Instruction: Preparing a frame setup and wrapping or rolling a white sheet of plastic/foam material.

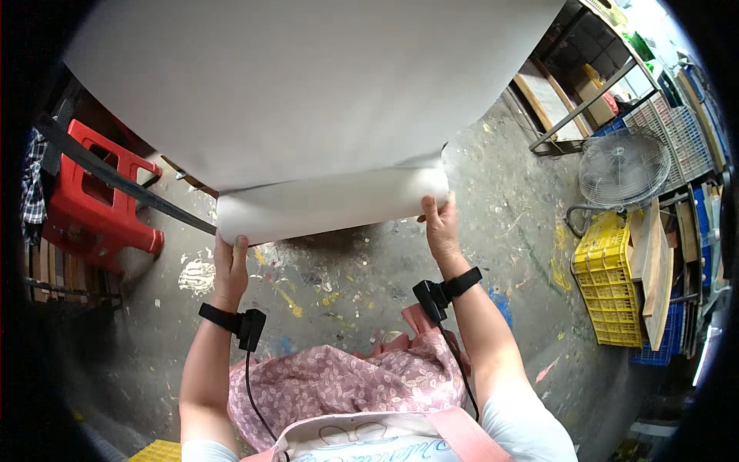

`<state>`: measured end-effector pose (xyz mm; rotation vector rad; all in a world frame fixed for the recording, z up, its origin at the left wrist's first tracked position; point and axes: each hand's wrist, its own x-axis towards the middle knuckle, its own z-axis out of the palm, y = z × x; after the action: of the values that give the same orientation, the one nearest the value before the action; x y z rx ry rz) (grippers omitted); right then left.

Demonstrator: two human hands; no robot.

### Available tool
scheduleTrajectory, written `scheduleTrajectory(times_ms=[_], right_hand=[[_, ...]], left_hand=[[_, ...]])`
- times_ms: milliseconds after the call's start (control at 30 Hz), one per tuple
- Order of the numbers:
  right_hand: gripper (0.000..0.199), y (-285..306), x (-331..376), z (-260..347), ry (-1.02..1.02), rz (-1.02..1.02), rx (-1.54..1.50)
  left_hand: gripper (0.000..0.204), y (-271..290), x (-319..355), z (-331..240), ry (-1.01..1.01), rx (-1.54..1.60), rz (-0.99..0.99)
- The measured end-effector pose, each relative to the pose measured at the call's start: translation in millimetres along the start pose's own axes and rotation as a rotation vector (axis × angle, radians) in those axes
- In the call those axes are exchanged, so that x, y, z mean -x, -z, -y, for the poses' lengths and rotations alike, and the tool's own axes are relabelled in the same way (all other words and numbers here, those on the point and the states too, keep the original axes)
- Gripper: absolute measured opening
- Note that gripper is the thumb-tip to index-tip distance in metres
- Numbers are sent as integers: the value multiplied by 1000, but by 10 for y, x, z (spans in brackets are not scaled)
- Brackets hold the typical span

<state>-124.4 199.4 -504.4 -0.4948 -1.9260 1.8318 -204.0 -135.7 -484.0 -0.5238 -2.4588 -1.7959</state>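
From the head camera, a big white sheet of paper [308, 85] fills the top of the picture. It looks smooth and plain. Its near edge is curled into a long white roll [331, 204], and the roll hangs above the grey floor with paint spots [346, 269].

The left hand [230, 266] reaches up to the left end of the roll. Its fingers are curled on the bottom edge and pinch it. The right hand [441, 227] reaches up to the right end. Its fingers are bent around the roll's edge and grip it. Both arms are stretched forward, and each wrist wears a black band with a small black box [248, 327].

A red plastic stool [92, 196] stands at the left. At the right are a yellow plastic crate [608, 289] and a round wire fan [622, 165]. A pink apron with a leaf pattern [339, 385] shows near the bottom.
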Motion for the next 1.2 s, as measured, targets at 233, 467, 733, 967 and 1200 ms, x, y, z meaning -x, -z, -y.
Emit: scheduleTrajectory(times_ms=[233,467,733,967,1200], right_hand=[[50,-3,262,105,273,-43,280],[63,32,60,-372,20,80,109],[61,74,215,-88,-179,83,32],[53,73,576,24,506,-135,421],[52,139,460,-357,177,-42,253]], left_hand=[[46,87,-280,85,315,315,125],[40,-5,84,-26,-22,-76,5],[31,9,179,18,-65,-72,-21],[47,-101,186,531,280,244,-26],[39,-120,118,237,224,221,-27]])
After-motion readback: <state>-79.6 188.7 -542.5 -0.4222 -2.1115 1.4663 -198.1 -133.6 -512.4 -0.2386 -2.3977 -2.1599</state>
